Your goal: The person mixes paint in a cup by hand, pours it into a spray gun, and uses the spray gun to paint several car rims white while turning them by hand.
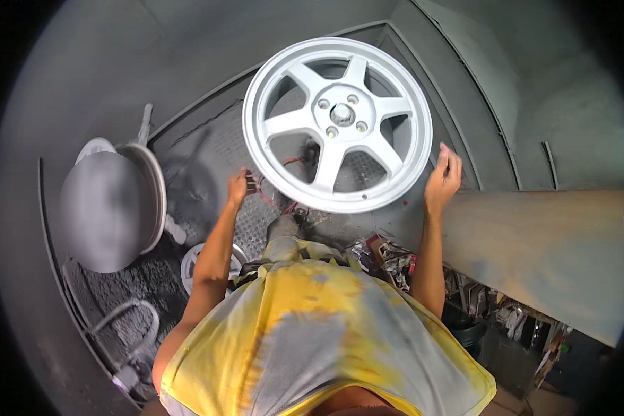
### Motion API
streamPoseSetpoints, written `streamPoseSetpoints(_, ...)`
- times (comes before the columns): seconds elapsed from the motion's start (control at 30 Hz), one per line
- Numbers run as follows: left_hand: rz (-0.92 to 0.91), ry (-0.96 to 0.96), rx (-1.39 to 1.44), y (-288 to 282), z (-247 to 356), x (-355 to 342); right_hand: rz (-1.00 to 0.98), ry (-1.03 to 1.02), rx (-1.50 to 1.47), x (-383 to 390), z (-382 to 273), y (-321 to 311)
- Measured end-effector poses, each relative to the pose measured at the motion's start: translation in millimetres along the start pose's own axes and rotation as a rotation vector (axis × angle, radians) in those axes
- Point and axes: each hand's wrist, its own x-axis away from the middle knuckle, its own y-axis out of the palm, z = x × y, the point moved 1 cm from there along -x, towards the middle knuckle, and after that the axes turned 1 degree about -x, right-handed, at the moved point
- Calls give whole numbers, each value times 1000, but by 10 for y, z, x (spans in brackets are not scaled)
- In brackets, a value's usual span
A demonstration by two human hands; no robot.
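Note:
A large white six-spoke wheel rim [336,169] faces up at the top centre, raised above the grey floor. My left hand [240,184] is at its lower left, with fingers closed around a small dark item beside thin red cord or hose; I cannot make out what the item is. My right hand [445,177] is just outside the rim's right edge, fingers apart and loosely curled, with nothing visible in them. Whether it touches the rim I cannot tell.
Grey round items [154,218] stand at the left, partly blurred. Another pale rim [191,267] lies low beside my left forearm. A curved hose [149,319] is at lower left. A large weathered panel [534,249] spans the right, with cluttered items [388,260] near it. Grey walls enclose the space.

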Motion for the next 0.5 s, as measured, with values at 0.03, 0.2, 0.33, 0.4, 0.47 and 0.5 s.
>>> streamPoseSetpoints(0.03, 9, 1, 0, -15, -93, 246, -37, -192, 63, -35, -243, -11)
streamPoseSetpoints(0.2, -103, 78, 39, 192, -505, 1558, -478, -752, 146, 51, -657, 484)
streamPoseSetpoints(0.33, -76, 159, -39, 108, -696, 2729, -744, -716, 294, 221, -863, 846)
streamPoseSetpoints(0.4, 38, 223, -81, -135, -770, 3238, -719, -690, 285, 286, -844, 1061)
streamPoseSetpoints(0.47, 274, 351, -93, -544, -909, 3671, -695, -692, 239, 348, -856, 1302)
streamPoseSetpoints(0.5, 398, 402, -103, -726, -999, 3908, -682, -700, 208, 364, -834, 1404)
